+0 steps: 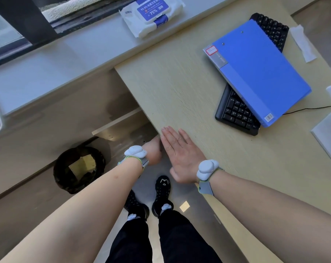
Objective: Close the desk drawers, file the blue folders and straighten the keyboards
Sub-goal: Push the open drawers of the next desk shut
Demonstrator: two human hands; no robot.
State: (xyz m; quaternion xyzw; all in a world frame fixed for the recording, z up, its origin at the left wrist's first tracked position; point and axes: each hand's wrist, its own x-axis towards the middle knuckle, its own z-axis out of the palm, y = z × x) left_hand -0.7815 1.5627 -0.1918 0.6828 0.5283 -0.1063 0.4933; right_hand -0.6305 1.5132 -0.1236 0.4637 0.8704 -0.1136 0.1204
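Right hand (177, 154) flat, released, on desk (180, 88) near edge; left hand (153, 150) hidden beneath, grip unclear, probably closing drawer; next, folder (259, 71) off keyboard (237, 112).

A pale wood-grain surface (180, 88) spreads ahead and to the right of the right hand (180, 156). Beyond it runs a light grey window sill (66, 59) under a dark-framed window (28, 21) letting in daylight. Left of the left hand (153, 150), a dark waste bin (62, 179) stands on the grey floor (180, 196)
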